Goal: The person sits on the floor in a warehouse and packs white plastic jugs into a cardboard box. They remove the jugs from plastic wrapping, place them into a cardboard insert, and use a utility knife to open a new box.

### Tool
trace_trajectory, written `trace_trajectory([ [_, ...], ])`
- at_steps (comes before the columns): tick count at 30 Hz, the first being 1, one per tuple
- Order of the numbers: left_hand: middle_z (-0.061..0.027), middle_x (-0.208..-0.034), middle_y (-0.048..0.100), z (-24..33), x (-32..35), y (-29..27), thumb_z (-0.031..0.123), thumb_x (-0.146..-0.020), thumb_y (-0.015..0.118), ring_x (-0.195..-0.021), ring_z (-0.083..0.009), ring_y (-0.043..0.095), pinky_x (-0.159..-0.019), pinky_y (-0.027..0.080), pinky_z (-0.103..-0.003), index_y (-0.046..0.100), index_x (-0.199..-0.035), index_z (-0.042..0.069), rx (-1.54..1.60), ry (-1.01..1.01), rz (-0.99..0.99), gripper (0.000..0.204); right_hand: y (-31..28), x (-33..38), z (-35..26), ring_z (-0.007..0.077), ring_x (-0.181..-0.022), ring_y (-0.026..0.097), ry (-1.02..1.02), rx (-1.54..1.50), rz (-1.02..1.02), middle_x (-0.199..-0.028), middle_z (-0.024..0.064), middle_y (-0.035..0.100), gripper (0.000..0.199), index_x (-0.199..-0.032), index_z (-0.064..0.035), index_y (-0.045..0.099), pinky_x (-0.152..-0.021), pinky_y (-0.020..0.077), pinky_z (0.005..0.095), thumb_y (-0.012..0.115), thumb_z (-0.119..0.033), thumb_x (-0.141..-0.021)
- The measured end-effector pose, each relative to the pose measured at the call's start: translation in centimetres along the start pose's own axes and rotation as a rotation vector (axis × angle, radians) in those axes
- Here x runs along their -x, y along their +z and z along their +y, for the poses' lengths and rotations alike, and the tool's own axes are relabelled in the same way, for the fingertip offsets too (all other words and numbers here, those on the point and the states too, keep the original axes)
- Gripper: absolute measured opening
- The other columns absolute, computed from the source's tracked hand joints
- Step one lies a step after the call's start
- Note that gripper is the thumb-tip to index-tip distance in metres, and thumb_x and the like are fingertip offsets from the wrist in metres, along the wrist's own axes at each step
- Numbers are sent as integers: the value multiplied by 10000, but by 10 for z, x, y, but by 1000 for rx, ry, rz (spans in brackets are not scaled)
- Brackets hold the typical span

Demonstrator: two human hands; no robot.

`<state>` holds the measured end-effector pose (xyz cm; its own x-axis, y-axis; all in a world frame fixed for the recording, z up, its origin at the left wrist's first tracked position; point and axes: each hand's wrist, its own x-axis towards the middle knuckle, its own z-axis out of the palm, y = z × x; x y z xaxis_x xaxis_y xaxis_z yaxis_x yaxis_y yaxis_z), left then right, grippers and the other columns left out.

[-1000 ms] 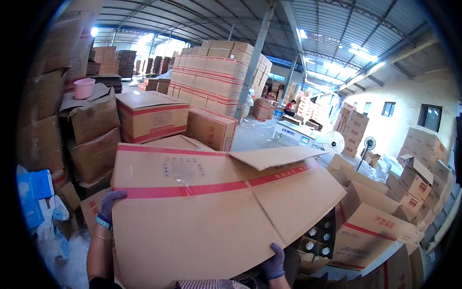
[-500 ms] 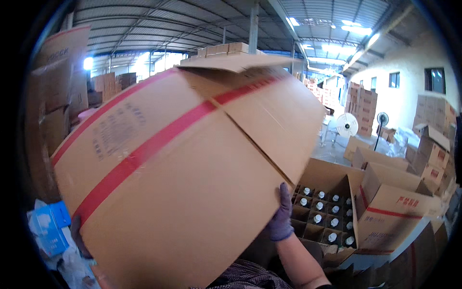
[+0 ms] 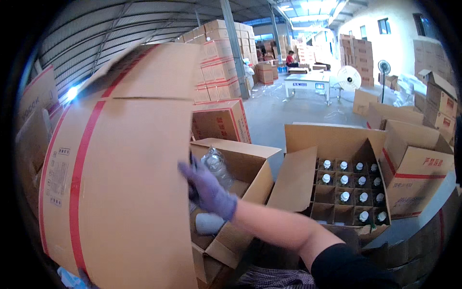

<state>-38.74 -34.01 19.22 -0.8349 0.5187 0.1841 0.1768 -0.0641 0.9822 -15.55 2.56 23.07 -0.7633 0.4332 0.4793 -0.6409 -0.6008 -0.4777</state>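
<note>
A large cardboard carton [image 3: 130, 192] with red stripes stands upright before me, filling the left half of the view, its top flap tilted up. My right hand [image 3: 211, 192], in a purple-grey glove and slightly blurred, grips the carton's right edge. Only a sliver of my left hand [image 3: 83, 278] shows at the carton's lower left edge; most of it is hidden. Behind my right hand lies an open carton [image 3: 267, 185] with clear plastic [image 3: 215, 164] and a white cylindrical piece [image 3: 208, 224] inside.
To the right, an open divided carton [image 3: 298, 180] holds several white-capped bottles [image 3: 344, 180]. Beside it stands another open carton [image 3: 418, 183]. Farther off are stacked cartons [image 3: 224, 62], a white table machine [image 3: 308, 84], a standing fan [image 3: 383, 68] and a seated person in red [image 3: 290, 59].
The large carton has swung left and become more upright in my hands. My right arm now reaches across to the left. The view has turned, uncovering the open carton with plastic.
</note>
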Motion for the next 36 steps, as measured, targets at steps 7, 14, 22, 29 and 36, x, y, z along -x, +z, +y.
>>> trace_trajectory([
  [7, -82, -1453, 541, 106, -334, 173, 314, -1029, 471, -1315, -232, 507, -1168, 277, -425, 521, -1433, 84, -468, 591, -130, 467, -68, -25, -69, 39, -630, 457, -142, 174, 275, -1146, 69, 647, 482, -1423, -145, 437, -493, 366, 163, 638, -171, -985],
  [14, -92, -1224, 635, 98, -407, 455, 296, -983, 604, -1116, -193, 595, -959, 451, -359, 611, -1273, 70, -396, 839, -389, 367, -151, 180, -91, 78, -600, 498, -52, 391, 647, -1170, 162, 633, 648, -1543, -77, 314, -500, 404, 211, 584, -70, -954],
  [22, -270, -1367, 540, -173, -57, 423, 527, -851, 716, -1246, -408, 553, -1042, 460, -477, 476, -1417, 13, -810, 409, -1025, 801, -173, 314, -95, 96, -610, 507, 108, 570, 1040, -1070, 75, 683, 557, -1457, -58, 420, -496, 392, 209, 598, -135, -935],
  [29, -277, -1266, 629, -177, -20, 414, 468, -815, 733, -1139, -443, 622, -1002, 483, -495, 359, -1505, 36, -1169, 177, -797, 895, -166, 327, -76, 96, -620, 515, 79, 638, 982, -1158, 106, 652, 614, -1497, -59, 399, -505, 408, 213, 623, -93, -926],
  [36, -246, -1161, 685, -203, -27, 397, 446, -789, 740, -1058, -407, 669, -932, 520, -493, 482, -1420, 74, -1254, 341, -687, 776, -184, 298, -67, 174, -1088, 614, -108, 1381, 645, -1312, 103, 596, 535, -1412, -51, 510, -942, 506, 313, 651, -63, -896],
])
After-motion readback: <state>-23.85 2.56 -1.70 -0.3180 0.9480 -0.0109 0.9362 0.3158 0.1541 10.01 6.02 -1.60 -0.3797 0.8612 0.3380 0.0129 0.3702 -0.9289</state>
